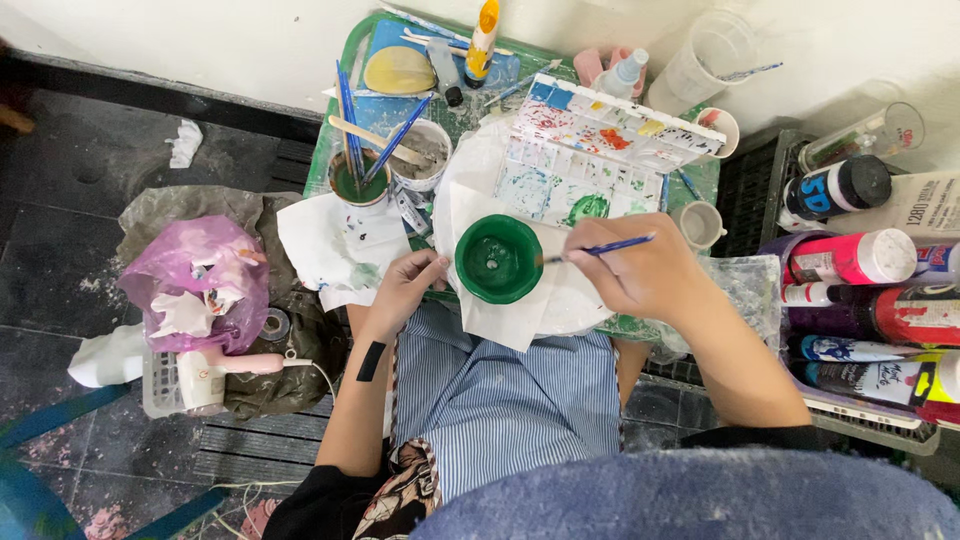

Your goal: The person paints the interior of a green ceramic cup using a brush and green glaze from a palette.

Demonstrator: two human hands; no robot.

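Nearest the camera, a blue striped apron (500, 400) covers the person's lap. Just above it, the left hand (405, 288) curls against the left rim of a small green bowl (497, 258), fingers closed on its edge. The right hand (640, 272) pinches a thin blue paintbrush (600, 248), gripped shut around the handle, with the bristle end reaching to the bowl's right rim. The bowl sits on a sheet of white paper (510, 320) laid over a round white board (575, 300) at the near edge of the green table (345, 60).

To the left, on the floor, lie a pink plastic bag (195, 280) and a pink hair dryer (225, 368). To the right, a crate holds paint bottles (860, 258) lying on their sides.

Farther on, a white paint palette (590, 150) stands open, smeared with red, blue, yellow and green. Left of it stand a cup of green water (358, 182) with blue brushes in it and a grey-stained cup (422, 155). At the far edge lie a yellow sponge (398, 70) and an orange-capped tube (482, 40).
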